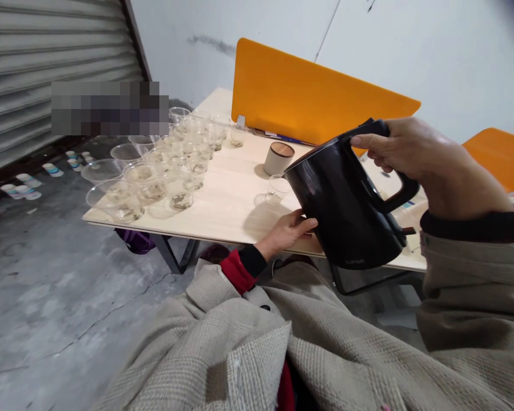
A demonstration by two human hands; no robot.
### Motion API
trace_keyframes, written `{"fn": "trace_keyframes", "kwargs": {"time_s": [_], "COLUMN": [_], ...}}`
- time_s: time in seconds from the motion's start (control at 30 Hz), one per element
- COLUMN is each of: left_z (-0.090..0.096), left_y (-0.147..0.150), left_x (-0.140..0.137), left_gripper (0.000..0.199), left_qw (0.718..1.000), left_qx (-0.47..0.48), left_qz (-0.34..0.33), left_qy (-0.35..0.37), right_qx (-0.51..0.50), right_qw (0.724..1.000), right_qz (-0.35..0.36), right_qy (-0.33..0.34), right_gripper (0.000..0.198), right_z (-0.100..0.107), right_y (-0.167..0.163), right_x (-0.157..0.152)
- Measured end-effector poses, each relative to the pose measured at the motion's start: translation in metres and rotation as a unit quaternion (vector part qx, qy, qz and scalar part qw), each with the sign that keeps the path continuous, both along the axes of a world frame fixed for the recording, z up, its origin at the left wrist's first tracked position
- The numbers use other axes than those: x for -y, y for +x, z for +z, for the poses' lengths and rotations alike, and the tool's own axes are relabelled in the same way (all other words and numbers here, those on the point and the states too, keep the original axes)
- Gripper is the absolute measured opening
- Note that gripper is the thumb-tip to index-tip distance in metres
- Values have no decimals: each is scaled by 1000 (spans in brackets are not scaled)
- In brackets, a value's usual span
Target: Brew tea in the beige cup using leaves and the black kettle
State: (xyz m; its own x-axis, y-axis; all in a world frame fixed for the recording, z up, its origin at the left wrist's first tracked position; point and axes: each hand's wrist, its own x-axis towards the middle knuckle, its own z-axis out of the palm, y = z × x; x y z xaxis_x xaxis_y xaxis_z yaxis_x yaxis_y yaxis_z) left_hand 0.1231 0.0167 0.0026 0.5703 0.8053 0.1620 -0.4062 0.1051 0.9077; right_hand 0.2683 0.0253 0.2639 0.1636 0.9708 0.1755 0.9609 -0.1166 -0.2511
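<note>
A black electric kettle (346, 205) is tilted to the left in front of me, its spout edge by a small clear plastic cup (277, 188) on the table. My right hand (396, 145) is closed around the top of the kettle's handle. Lower down, my left hand (288, 231) is against the kettle's left side, with the thumb over its edge and the other fingers partly hidden. Whether liquid is flowing cannot be made out. Just behind the small cup stands a pale canister (279, 158) with a wooden lid.
Many clear plastic cups (182, 197) with dark bits in their bottoms crowd the left of the wooden table (227, 211). An orange divider (317, 91) rises along the back. White bottles or cups (28, 185) stand on the floor at left, near a metal shutter (55, 57).
</note>
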Motion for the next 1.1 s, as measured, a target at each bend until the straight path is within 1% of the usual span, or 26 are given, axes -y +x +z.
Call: {"fn": "trace_keyframes", "kwargs": {"time_s": [0.07,0.13,0.33,0.47,0.67,0.87,0.97,1.1], "left_z": [0,1,5,5,-1,-1,2,5], "left_y": [-1,-2,-4,-4,-1,1,0,0], "left_x": [-1,-1,1,1,2,2,2,0], "left_gripper": [76,77,73,71,67,66,67,64], "left_qw": [1000,1000,1000,1000,999,999,999,1000], "left_qx": [0,-3,-8,-4,12,10,8,-7], "left_qz": [2,5,-3,-6,-24,-27,-19,9], "left_qy": [3,2,-4,5,-28,-38,-34,-12], "right_qx": [-1,6,16,47,86,107,99,42], "right_qw": [999,998,997,995,990,987,988,997], "right_qz": [-45,-61,-52,-63,-67,-72,-72,-52], "right_qy": [-13,-20,-45,-65,-86,-96,-90,-49], "right_gripper": [35,37,38,40,42,44,44,40], "right_z": [1,2,0,1,4,5,5,2], "right_y": [-6,-12,-12,-10,-12,-13,-12,-6], "right_x": [2,0,-15,-23,-29,-31,-29,-22]}}
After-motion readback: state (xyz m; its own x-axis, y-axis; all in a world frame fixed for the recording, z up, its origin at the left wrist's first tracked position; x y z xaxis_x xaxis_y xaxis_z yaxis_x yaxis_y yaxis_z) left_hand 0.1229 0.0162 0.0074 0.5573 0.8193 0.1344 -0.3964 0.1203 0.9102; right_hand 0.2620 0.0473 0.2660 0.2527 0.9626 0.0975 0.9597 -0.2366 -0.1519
